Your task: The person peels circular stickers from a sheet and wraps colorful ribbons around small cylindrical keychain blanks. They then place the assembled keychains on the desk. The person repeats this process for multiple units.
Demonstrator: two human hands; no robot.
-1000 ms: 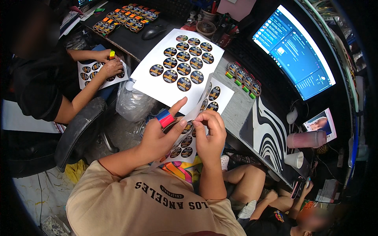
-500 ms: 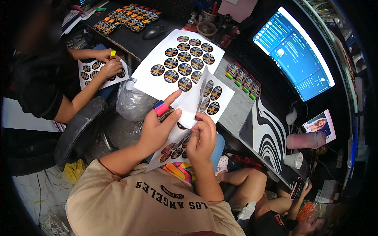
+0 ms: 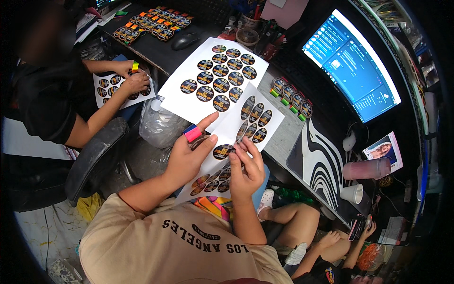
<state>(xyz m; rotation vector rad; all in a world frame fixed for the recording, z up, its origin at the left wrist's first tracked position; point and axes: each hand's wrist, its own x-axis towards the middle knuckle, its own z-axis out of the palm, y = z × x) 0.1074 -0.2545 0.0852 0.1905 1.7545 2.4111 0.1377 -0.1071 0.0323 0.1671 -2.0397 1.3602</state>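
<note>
My left hand is closed on a white sheet of round black stickers, its index finger stretched out. A folded pink-and-blue ribbon sits at that finger, and part of a round brown disc shows under the thumb. In a pinch, my right hand holds the edge of a round black sticker with orange print, in front of the bent sheet. Whether the sticker is fully off the sheet, I cannot tell. Beyond my hands, a second sticker sheet lies flat over the desk edge.
Medals with green ribbons stand in a row at the right; several more lie far left near a mouse. A monitor, tumbler and cup stand right. Co-worker's hands hold another sheet.
My right hand's fingers have spread slightly, and the round sticker now shows face-up at its fingertips. The sheet's upper part has opened out flatter. A person's hand appears at the lower right.
</note>
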